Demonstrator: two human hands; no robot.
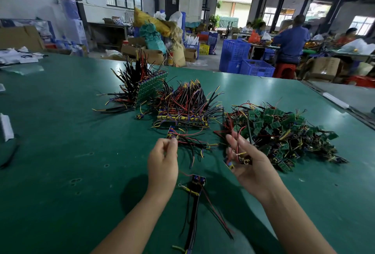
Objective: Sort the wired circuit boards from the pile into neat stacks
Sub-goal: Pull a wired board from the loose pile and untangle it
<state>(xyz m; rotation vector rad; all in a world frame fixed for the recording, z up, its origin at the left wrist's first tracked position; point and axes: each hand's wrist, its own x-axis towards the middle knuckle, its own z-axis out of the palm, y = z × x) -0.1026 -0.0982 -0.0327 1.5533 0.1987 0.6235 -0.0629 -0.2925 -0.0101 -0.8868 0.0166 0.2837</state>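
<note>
A loose pile of small green wired circuit boards [284,131] lies at the right of the green table [60,152]. In the middle stands a flat stack of boards [182,118] with wires pointing up. Behind it on the left, another stack [151,88] leans on edge. My left hand [162,164] pinches a small wired board [172,135] just in front of the middle stack, its wires trailing right. My right hand [249,164], palm up at the pile's near edge, holds a board with wires [233,162] in curled fingers. One more wired board [197,181] lies between my forearms.
Blue crates [243,58], cardboard boxes and sacks stand on the floor beyond the table's far edge. People sit at benches at the back right. Papers [16,55] lie at the far left corner, and a white object [6,127] sits at the left edge.
</note>
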